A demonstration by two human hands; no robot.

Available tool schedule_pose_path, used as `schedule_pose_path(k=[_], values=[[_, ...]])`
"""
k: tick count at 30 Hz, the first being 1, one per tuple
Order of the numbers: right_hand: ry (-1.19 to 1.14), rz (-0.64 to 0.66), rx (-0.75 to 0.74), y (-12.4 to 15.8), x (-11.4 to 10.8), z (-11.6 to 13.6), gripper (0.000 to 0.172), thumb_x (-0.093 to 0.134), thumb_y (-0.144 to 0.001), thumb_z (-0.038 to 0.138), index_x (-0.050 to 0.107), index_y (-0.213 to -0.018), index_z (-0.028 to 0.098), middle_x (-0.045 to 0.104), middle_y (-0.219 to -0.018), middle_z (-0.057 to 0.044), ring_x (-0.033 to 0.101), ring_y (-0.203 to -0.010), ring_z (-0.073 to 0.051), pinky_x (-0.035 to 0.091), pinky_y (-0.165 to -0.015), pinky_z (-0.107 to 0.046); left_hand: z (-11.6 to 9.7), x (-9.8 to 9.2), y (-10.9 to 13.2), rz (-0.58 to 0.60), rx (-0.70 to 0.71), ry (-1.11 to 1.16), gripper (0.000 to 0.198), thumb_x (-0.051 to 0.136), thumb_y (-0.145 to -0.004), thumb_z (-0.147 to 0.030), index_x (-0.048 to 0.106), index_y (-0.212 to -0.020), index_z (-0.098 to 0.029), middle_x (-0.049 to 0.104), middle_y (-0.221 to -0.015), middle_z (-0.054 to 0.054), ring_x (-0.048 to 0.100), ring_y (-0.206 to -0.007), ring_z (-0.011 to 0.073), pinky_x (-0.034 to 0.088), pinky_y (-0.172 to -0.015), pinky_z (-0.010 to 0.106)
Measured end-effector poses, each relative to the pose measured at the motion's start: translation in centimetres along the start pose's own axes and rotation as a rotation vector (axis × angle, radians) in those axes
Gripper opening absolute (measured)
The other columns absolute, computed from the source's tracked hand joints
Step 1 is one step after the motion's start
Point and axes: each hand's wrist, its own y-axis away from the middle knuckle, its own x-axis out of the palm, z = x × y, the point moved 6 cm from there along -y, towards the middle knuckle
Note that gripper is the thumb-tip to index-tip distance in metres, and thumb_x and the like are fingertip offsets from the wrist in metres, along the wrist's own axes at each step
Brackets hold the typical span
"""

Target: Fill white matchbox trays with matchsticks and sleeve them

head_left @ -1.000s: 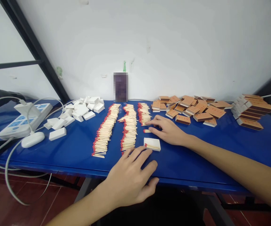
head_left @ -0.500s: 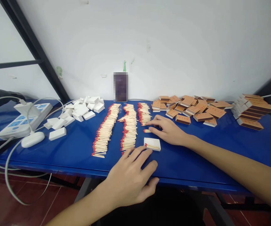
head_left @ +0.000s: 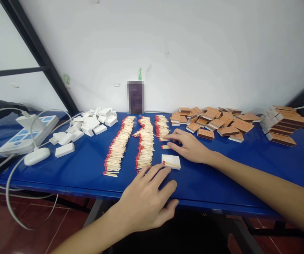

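White cardboard matchbox tray (head_left: pixel 171 161) sits lower centre, fingertips of spread left hand (head_left: pixel 144 201) touching its near edge; just above, right hand (head_left: pixel 190 146), fingers loosely extended, touches red-tipped wooden matches (head_left: pixel 161 128); gathering them heads-aligned seems wisest

Open white matchbox tray (head_left: pixel 171 161), flat, few red-tipped matches (head_left: pixel 168 164) inside, loose matches (head_left: pixel 165 146) just behind

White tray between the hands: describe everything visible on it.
The white tray is a small, shallow, open-topped rectangle, cardboard by the look. It lies flat on the blue table, long side across the view. A few matches lie inside, red heads at its left end. Fingertips of the left hand seem to touch its near edge; the right hand rests just behind it, contact unclear.
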Motion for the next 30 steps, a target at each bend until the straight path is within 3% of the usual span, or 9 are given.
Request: schedule_pose_path(k=[30], values=[[0.019,0.013,-0.006,-0.13,0.17,-0.06,0.033,0.047,-0.096,0.034,0.068,-0.118,0.021,0.058,-0.092,-0.007,0.058,-0.079,-0.020,0.046,-0.072,-0.033,-0.06,-0.03,-0.01,-0.008,-0.002,-0.004,0.028,0.054,-0.093,-0.032,0.063,-0.114,-0.017,0.061,-0.127,0.014,0.053,-0.126,0.0312,0.045,-0.106,0.050]])
